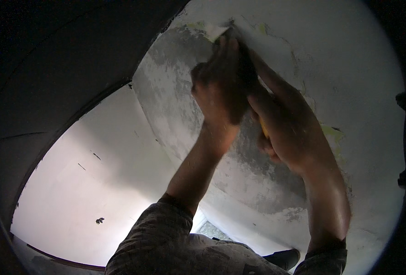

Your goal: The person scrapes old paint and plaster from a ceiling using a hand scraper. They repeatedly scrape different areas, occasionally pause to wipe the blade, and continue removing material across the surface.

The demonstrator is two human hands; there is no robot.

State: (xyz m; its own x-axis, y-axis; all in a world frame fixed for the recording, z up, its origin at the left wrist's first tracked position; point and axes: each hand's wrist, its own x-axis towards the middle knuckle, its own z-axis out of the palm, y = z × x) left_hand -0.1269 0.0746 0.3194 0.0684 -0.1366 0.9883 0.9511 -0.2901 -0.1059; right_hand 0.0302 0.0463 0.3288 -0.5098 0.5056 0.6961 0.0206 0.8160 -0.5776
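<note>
My right hand [288, 127] is closed around a hand tool with a yellow handle [264, 128], likely a scraper. Its dark upper part [247, 67] lies between both hands, blurred and in shadow. My left hand [220, 82] grips that upper part, with its fingertips near the wall. Around them, the wall [185, 92] has a large bare patch of mottled grey plaster. A pale flap of loose paint [218, 32] shows just beyond my left fingers. The tool's working edge is mostly hidden.
White paint [354, 86] with a cracked, ragged edge borders the patch on the right. Yellowish-green spots [333, 135] show along that edge. To the left are a dark surface [69, 51] and a white wall [86, 178] with dark marks. A dark rounded object [285, 258] is low down.
</note>
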